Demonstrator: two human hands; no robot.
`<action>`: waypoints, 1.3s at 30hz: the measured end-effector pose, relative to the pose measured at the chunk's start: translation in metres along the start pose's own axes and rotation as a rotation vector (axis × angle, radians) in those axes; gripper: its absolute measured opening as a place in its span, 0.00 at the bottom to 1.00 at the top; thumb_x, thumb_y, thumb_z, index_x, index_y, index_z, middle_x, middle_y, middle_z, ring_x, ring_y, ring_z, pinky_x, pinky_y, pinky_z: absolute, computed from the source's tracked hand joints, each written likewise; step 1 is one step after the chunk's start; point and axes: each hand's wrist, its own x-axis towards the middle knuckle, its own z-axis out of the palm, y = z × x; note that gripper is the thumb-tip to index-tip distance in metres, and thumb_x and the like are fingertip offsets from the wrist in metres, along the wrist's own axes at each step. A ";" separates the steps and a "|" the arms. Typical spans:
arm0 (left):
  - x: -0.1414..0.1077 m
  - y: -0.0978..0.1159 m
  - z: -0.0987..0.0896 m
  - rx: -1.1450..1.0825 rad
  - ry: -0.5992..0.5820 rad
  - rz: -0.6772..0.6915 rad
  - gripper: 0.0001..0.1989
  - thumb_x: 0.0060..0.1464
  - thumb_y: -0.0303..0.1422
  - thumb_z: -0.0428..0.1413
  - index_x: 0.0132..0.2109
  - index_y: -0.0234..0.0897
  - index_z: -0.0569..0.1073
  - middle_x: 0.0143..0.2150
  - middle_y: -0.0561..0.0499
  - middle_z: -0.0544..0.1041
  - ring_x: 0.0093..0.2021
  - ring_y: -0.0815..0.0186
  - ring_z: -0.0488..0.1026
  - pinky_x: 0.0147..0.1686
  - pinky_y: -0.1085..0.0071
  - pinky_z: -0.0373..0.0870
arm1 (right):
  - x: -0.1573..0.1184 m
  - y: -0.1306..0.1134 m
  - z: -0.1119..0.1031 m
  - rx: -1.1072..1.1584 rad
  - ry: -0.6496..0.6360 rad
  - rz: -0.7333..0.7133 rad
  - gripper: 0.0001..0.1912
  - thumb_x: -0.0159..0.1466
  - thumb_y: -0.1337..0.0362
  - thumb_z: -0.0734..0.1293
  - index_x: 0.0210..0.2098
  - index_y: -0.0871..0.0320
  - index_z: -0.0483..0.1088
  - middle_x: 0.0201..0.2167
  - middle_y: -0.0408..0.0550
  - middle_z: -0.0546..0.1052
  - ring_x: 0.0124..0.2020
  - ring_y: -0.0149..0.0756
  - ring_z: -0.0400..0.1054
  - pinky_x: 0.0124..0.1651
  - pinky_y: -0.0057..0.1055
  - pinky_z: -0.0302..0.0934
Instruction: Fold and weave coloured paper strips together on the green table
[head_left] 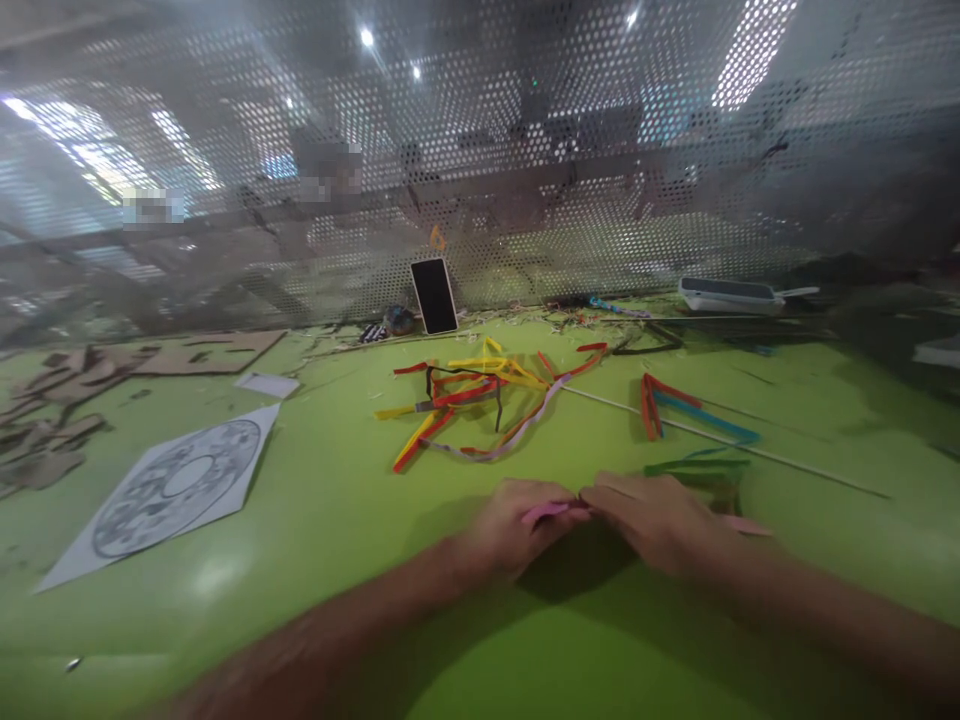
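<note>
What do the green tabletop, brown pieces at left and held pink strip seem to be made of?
Green tabletop: perhaps laminate or plastic, glossy, since light glares off it.
Brown pieces: probably cardboard, matt, flat and cut with slots.
Pink strip: maybe paper or felt, looking matt and thin; blur leaves it open.

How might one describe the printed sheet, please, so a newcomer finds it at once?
On the green table, look left, well past the person's left hand. A white sheet lies there, near brown cardboard. Unlike its neighbours, it bears a printed ring.
</note>
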 end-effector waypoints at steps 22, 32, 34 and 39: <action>0.000 -0.003 0.003 0.054 -0.014 -0.024 0.23 0.69 0.43 0.44 0.34 0.34 0.75 0.27 0.53 0.72 0.27 0.71 0.65 0.30 0.74 0.64 | 0.006 -0.004 -0.002 -0.052 0.060 -0.060 0.14 0.69 0.71 0.55 0.30 0.56 0.67 0.22 0.41 0.71 0.21 0.30 0.61 0.25 0.28 0.48; -0.002 -0.003 0.011 0.043 0.034 -0.008 0.23 0.69 0.42 0.44 0.30 0.34 0.70 0.24 0.54 0.69 0.25 0.73 0.64 0.28 0.77 0.61 | 0.005 -0.011 -0.002 -0.054 0.109 -0.078 0.11 0.63 0.75 0.57 0.28 0.56 0.63 0.21 0.39 0.67 0.20 0.29 0.59 0.25 0.27 0.47; -0.002 -0.003 0.011 0.066 0.031 -0.006 0.23 0.70 0.42 0.44 0.30 0.34 0.71 0.24 0.54 0.70 0.25 0.73 0.64 0.28 0.78 0.61 | 0.004 -0.010 -0.001 -0.037 0.100 -0.084 0.11 0.63 0.75 0.57 0.29 0.56 0.64 0.21 0.39 0.68 0.21 0.29 0.60 0.26 0.27 0.47; -0.002 -0.003 0.010 0.054 0.027 -0.001 0.25 0.69 0.44 0.43 0.31 0.34 0.74 0.24 0.53 0.71 0.24 0.73 0.64 0.28 0.77 0.60 | 0.003 -0.008 -0.002 0.000 0.074 -0.093 0.11 0.65 0.74 0.57 0.31 0.56 0.65 0.22 0.40 0.68 0.22 0.30 0.59 0.27 0.27 0.47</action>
